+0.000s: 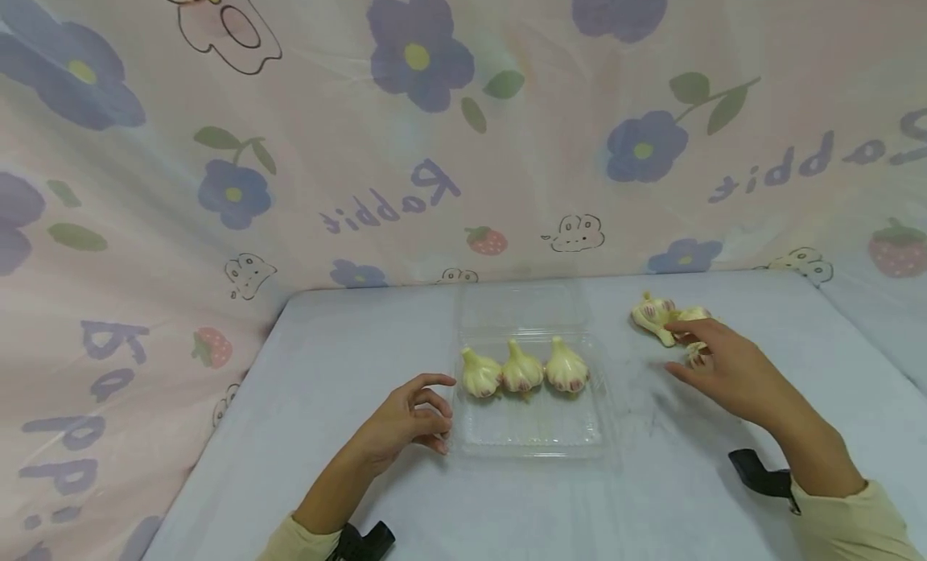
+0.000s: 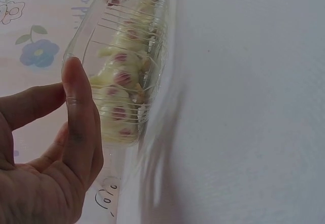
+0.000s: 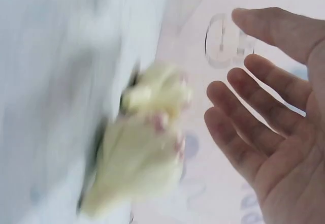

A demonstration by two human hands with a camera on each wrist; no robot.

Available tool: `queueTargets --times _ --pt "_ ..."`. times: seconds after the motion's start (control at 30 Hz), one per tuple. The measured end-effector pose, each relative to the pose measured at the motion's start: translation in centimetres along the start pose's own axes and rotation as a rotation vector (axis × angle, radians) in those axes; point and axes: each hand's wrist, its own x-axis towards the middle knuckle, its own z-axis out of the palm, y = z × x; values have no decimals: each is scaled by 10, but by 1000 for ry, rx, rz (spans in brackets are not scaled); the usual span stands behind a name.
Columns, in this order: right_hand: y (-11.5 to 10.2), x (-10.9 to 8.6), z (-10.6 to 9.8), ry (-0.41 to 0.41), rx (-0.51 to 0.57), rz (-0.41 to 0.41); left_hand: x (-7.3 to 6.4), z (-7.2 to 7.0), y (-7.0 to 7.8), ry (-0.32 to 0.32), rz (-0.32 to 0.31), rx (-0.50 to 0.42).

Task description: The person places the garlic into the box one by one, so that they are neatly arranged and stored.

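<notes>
A clear plastic clamshell box [image 1: 532,432] lies with its lid folded back, and three garlic bulbs [image 1: 523,371] sit in a row at its far side. My left hand [image 1: 409,420] is at the box's left side, its fingers bent; in the left wrist view a fingertip [image 2: 74,71] touches the rim. Over at the right, my right hand [image 1: 739,376] hovers by a few loose garlic bulbs [image 1: 652,313], partly hiding them. In the right wrist view its fingers are spread with nothing between them, beside two blurred bulbs [image 3: 139,155].
A white-covered table [image 1: 348,344] carries everything. Behind it and to the left hangs a printed cloth [image 1: 507,167] with flowers and rabbits. A black wrist device [image 1: 760,474] sits at the right sleeve, another [image 1: 365,541] at the left.
</notes>
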Motion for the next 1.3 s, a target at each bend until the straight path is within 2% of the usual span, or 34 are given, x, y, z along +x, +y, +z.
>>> queueTargets --times 0.17,0.33,0.53,0.63,0.77,0.97,1.3 --pt "30 -8 -10 36 -7 28 0 0 -1 -8 -3 -6" --pt "49 -11 -15 38 -35 78 0 -1 0 -14 7 2" --pt "68 -15 -14 2 -41 117 0 -1 1 -14 6 7" --pt "76 -15 -13 -59 -27 137 0 -1 1 -11 4 8" --pt "83 -16 -10 -129 -6 163 0 -1 1 -10 5 8" --pt "84 -17 -6 -190 22 146 0 0 1 -5 6 14" --pt "83 -19 -5 -193 -12 108 0 0 2 -6 3 18"
